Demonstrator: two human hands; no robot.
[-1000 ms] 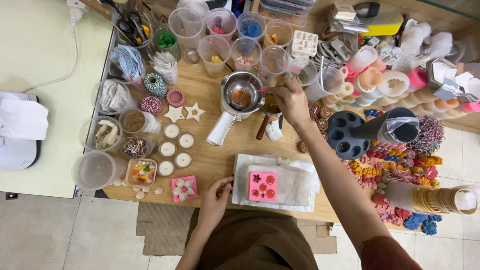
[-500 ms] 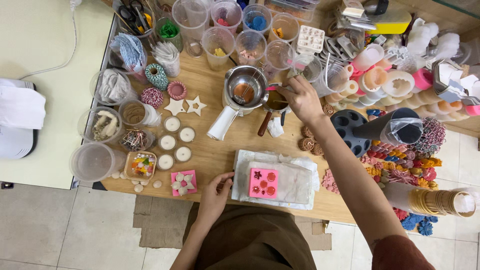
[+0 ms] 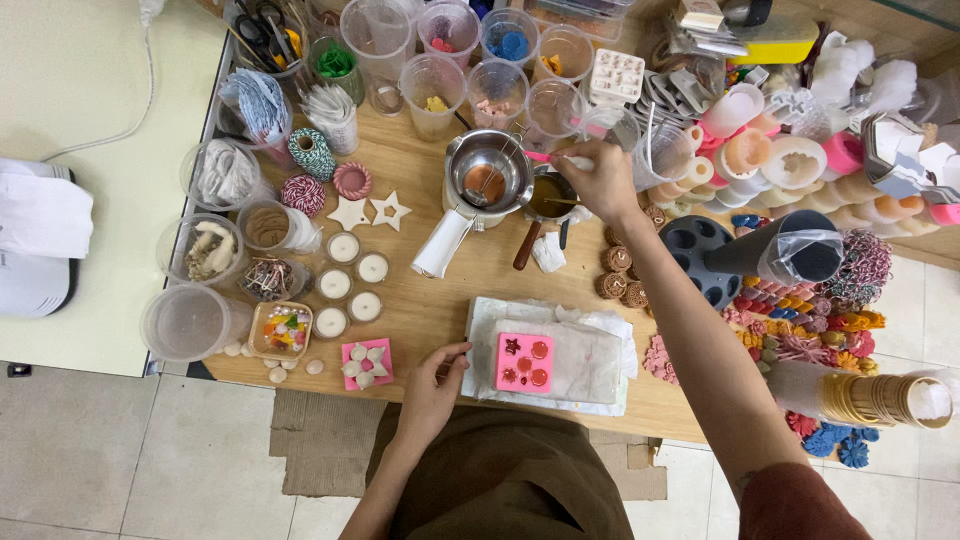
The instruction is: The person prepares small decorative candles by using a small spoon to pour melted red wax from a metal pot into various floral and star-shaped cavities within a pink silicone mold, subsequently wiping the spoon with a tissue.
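My right hand reaches across the wooden table and pinches a thin pink stick over a small metal cup with a wooden handle. Just left of it stands a steel melting pot with brownish liquid and a white handle. My left hand rests at the near table edge, fingers curled, touching the corner of a white cloth. On that cloth lies a pink silicone mould with red-filled cavities.
Clear plastic cups with coloured bits line the back. Tealight candles, star shapes, twine spools and tubs sit left. A black paint palette, a dark tube, candles and coloured flowers crowd the right.
My right hand has shifted slightly right, from the steel pot's rim to over the small metal cup. My left hand has stayed at the table edge.
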